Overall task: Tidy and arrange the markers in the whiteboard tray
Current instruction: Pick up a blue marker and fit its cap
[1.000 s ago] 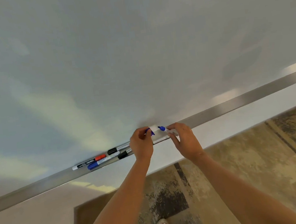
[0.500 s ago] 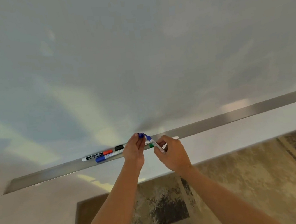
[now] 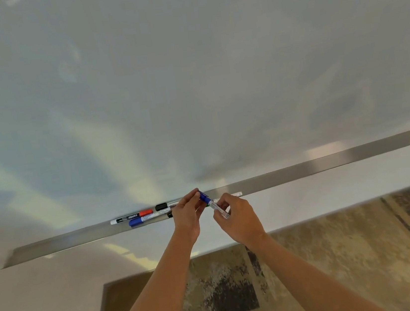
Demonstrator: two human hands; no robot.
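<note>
Metal whiteboard tray (image 3: 305, 169) holds three markers (image 3: 139, 217) grouped at left, while both hands lift a blue marker (image 3: 211, 204) above it, left hand (image 3: 186, 211) fingers pinching its cap, right hand (image 3: 235, 215) gripping its barrel; tidying looks partly done.

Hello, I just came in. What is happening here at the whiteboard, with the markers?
A person is tidying markers on the metal tray below the whiteboard. Both hands hold one blue-capped marker just above the tray: the left hand pinches its cap end, the right hand grips its white barrel. To the left, a red-capped marker, another blue one and a black-capped one lie on the tray.
</note>
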